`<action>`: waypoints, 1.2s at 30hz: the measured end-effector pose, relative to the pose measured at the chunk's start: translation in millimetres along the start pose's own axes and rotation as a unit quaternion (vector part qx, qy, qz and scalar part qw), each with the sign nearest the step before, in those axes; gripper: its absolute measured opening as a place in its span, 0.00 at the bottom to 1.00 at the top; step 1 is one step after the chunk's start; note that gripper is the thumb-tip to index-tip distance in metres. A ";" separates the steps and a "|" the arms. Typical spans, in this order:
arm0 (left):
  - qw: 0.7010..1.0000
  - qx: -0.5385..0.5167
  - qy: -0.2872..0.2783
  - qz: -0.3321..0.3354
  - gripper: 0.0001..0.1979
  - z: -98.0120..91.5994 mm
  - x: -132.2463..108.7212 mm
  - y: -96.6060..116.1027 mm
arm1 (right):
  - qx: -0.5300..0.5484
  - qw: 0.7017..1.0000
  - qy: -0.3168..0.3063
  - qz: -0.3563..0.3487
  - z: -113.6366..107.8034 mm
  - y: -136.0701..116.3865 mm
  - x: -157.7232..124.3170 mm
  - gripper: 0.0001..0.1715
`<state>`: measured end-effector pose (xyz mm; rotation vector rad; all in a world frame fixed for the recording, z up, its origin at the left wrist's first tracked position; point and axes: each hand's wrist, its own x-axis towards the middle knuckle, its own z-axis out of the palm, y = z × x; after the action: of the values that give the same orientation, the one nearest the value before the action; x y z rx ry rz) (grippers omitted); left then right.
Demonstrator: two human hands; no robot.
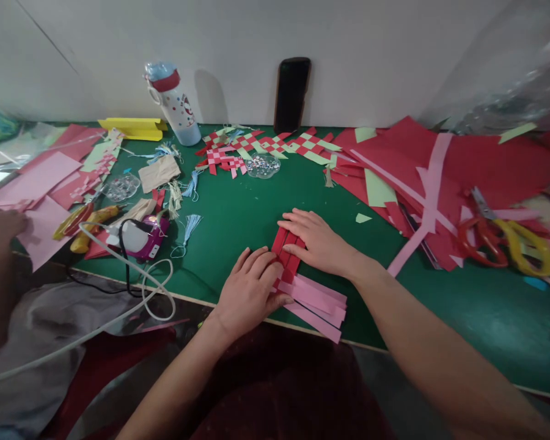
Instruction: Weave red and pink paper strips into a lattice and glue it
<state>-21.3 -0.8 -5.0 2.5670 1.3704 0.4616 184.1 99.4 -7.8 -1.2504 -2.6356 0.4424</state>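
Note:
Red paper strips (289, 266) and pink paper strips (321, 299) cross in a small weave at the table's near edge. My left hand (250, 290) presses on the crossing with bent fingers, its thumb on the pink strips; the fingers cover part of the weave. Over the upper ends of the red strips lies my right hand (321, 244), fingers stretched out and flat. The pink strips fan out to the right, below my right wrist, their ends loose near the edge.
Scissors (508, 238) lie on red paper (394, 159) at the right. At the back are finished woven pieces (275, 145), a phone (292, 95) and a bottle (174, 104). Left are tassels (191, 229), a glue gun (94, 229), a white cable (158, 275) and another person's hand (2, 226).

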 end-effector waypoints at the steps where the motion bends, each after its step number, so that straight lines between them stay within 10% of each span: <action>1: 1.000 -0.002 -0.001 0.000 0.21 0.1 0.3 0.0 | 0.000 1.000 0.000 -0.001 -0.3 -0.1 0.0 0.30; 11: 0.996 -0.005 0.057 0.063 0.24 1.6 -12.9 0.7 | 0.027 0.999 0.012 -0.017 -3.0 3.8 2.0 0.30; 18: 0.992 -0.028 0.045 0.119 0.19 -1.3 -32.4 2.6 | 0.074 0.989 0.130 0.016 -31.2 -23.1 -31.4 0.25; 26: 0.992 -0.011 0.011 0.125 0.19 5.1 -35.6 -1.5 | -0.060 0.992 0.107 0.032 11.5 -53.5 -110.4 0.23; 36: 0.993 0.001 0.016 0.117 0.20 8.0 -37.6 -2.4 | -0.021 0.983 0.178 0.023 16.6 -53.0 -138.8 0.23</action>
<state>-39.9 -31.0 -20.0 2.7448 1.0830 0.5403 227.8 -43.5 -11.1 -1.2711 -2.3288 0.1506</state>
